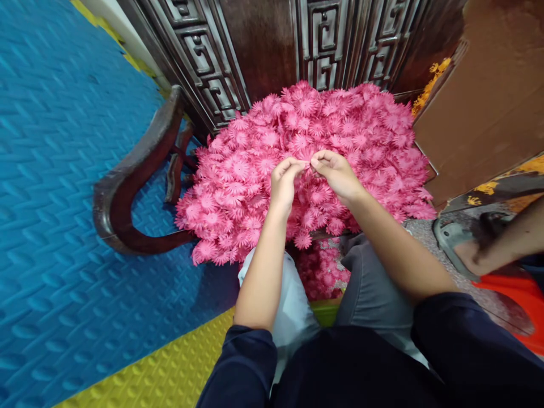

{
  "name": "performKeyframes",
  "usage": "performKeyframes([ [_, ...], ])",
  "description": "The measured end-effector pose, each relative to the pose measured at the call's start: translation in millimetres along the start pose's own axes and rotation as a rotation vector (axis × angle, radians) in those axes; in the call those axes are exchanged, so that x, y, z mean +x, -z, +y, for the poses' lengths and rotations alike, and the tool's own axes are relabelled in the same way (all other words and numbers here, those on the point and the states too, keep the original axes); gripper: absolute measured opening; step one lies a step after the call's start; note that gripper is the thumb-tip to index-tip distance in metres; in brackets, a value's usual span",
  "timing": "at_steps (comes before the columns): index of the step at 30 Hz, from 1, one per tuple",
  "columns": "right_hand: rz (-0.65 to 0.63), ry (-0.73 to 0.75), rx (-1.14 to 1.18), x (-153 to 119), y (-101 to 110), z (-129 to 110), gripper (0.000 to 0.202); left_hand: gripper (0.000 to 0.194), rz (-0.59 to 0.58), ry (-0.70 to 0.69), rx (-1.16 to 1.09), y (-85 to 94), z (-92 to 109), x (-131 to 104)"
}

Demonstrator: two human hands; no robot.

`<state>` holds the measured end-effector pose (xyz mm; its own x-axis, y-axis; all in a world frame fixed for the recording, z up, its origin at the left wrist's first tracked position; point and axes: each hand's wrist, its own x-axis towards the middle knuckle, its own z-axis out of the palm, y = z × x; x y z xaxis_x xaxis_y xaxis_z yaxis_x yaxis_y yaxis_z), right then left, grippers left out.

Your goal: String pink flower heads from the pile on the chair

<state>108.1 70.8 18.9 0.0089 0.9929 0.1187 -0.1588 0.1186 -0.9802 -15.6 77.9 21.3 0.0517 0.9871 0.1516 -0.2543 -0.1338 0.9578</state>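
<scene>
A large heap of pink artificial flowers (238,170) with thin, pointed petals spreads over a dark wooden seat in front of me. Above the middle of this heap, my left hand (285,178) is closed in a pinch on a small pink flower (306,164). My right hand (335,171) pinches the same flower from the other side, and the fingertips of both hands almost meet. Fingers and the matching pink behind hide most of the flower's shape.
A curved wooden armrest (114,209) stands left of the heap, and a carved wooden backrest (272,45) rises behind it. At right are a brown cardboard sheet (488,96), orange flower pieces (487,187) and another person's sandalled foot (465,255). More pink flowers (325,266) lie below, between my knees.
</scene>
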Motion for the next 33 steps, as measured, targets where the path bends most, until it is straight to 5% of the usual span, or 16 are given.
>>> performKeyframes([
  [11,-0.010,0.014,-0.049,0,1,3,0.012,0.026,-0.077,-0.003,-0.005,6.4,-5,4],
  [22,0.082,-0.001,-0.062,-3,-1,0,0.011,0.011,-0.047,-0.157,0.347,2.2,-3,-3],
  [27,0.093,-0.029,-0.028,0,0,0,0.012,0.008,0.063,-0.229,0.472,3.3,-8,-1],
  [30,0.041,-0.034,0.020,1,-1,-2,0.017,0.023,0.192,-0.254,0.459,4.8,-12,1],
  [33,-0.002,-0.059,0.063,1,-3,-5,0.021,0.025,0.196,-0.240,0.423,7.2,-11,2],
])
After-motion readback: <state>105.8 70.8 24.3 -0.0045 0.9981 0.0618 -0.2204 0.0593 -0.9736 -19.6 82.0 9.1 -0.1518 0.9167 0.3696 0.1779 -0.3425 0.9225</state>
